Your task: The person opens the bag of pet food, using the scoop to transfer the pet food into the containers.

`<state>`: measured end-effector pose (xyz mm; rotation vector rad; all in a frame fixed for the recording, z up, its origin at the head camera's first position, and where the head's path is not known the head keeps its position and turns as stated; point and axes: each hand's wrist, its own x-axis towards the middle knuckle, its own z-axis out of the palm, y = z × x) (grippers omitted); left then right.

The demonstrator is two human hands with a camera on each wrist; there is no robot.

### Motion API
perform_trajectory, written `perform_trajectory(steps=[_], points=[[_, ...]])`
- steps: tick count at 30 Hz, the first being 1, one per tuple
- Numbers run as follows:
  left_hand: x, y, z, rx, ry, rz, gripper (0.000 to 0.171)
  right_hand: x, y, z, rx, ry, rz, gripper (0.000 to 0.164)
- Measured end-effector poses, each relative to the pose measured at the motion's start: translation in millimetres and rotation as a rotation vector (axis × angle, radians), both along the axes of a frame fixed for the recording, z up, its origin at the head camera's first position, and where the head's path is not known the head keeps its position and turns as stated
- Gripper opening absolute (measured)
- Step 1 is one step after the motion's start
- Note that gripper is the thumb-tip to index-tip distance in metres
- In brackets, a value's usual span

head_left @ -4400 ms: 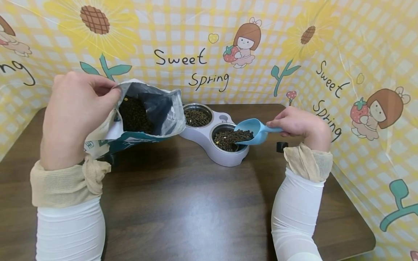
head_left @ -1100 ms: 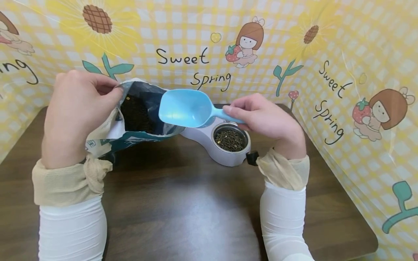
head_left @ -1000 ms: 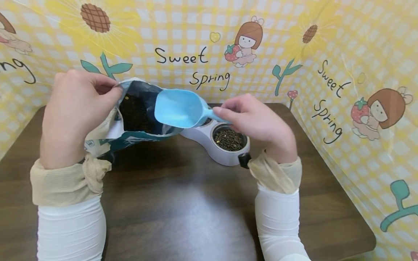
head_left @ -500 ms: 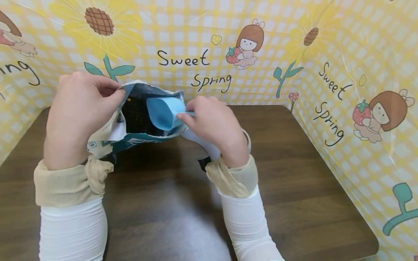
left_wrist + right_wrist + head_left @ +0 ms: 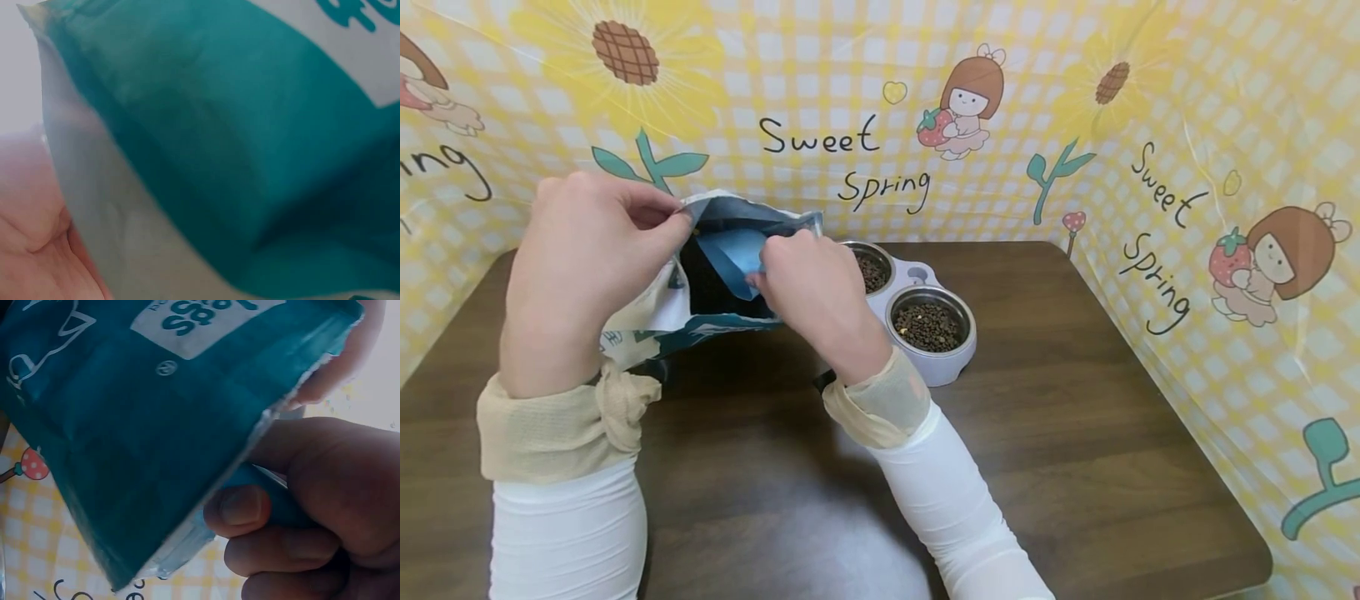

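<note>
My left hand pinches the upper left edge of a teal and white pet food bag, keeping its mouth open. Dark kibble fills the bag's inside. My right hand is at the bag's mouth and grips the handle of a light blue scoop. The scoop's bowl is tilted down inside the bag, its front end in shadow near the kibble. In the right wrist view, curled fingers wrap the blue handle beside the bag's rim. Teal bag wall covers most of the left wrist view.
A pale double feeder stands right of the bag on the brown table. Its two steel bowls hold kibble; my right hand partly overlaps the far bowl. Yellow checked cloth hangs behind and to the right.
The scoop emptied kibble into the near bowl earlier. Since then my right hand has carried it left, first over the bag's mouth, then down inside. My left hand has stayed on the bag's edge.
</note>
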<state>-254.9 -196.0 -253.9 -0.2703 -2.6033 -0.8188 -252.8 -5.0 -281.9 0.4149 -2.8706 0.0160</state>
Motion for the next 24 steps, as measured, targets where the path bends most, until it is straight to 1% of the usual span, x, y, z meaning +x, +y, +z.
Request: perform_trajectory(steps=[4, 9, 14, 17, 20, 24], points=[[0.1, 0, -0.7, -0.001, 0.006, -0.002, 0.032, -3.4, -1, -3.4, 0.017, 0.002, 0.001, 0.032], [1.2, 1, -0.8, 0.005, 0.012, -0.006, 0.031, -9.7, 0, -6.6, -0.001, -0.043, 0.030, 0.032], [1.8, 1, -0.8, -0.002, 0.005, -0.007, 0.031, -20.4, 4, -12.8, -0.045, -0.162, 0.123, 0.034], [1.7, 1, -0.7, -0.005, 0.013, -0.016, 0.031, -26.5, 7, -15.1, -0.086, -0.232, 0.184, 0.038], [1.4, 2, -0.4, -0.008, 0.019, -0.024, 0.031, -31.3, 11, -15.2, -0.135, -0.298, 0.236, 0.041], [1.2, 2, -0.3, -0.012, 0.006, -0.023, 0.031, -35.7, 15, -14.7, -0.185, -0.372, 0.302, 0.043]])
